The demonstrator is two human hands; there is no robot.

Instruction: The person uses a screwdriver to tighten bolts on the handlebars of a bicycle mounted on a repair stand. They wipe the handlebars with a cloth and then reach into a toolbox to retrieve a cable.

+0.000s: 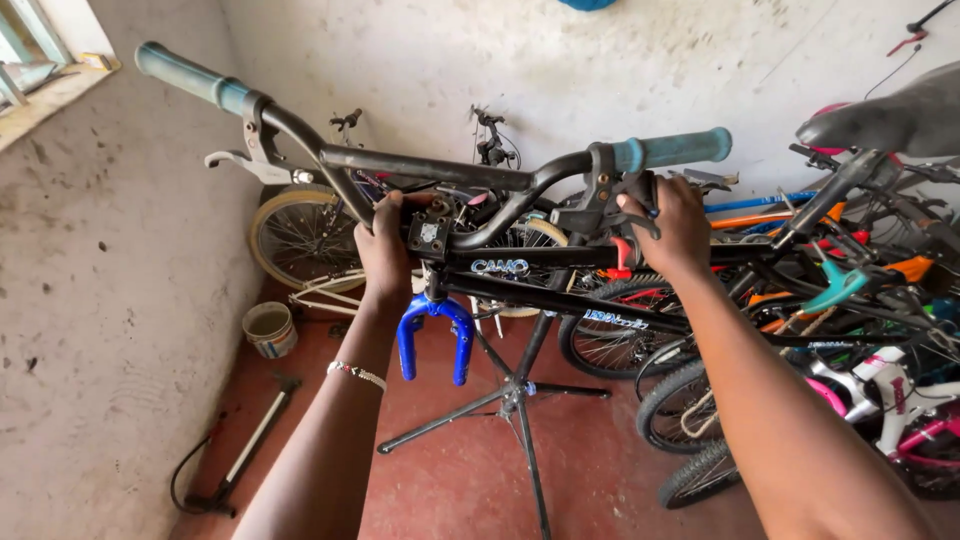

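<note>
Far left of the grip, a floor pump point(245, 450) lies by the wall, with a bucket point(269, 329) beyond it. The left hand point(385, 245) is wrapped around the black handlebar point(430, 170) beside the stem. Below it hangs the blue fork point(435, 335), above the repair stand point(515, 400). The right hand point(675, 225) clasps the bar at the brake lever. Parked bicycles point(800, 330) crowd close on its right.

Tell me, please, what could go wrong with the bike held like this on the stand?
The frame sits high on a thin-legged stand; pushing on the handlebar could tip it. The right hand lies close to the brake lever, so fingers might get pinched. The pump on the floor is a trip hazard.
</note>
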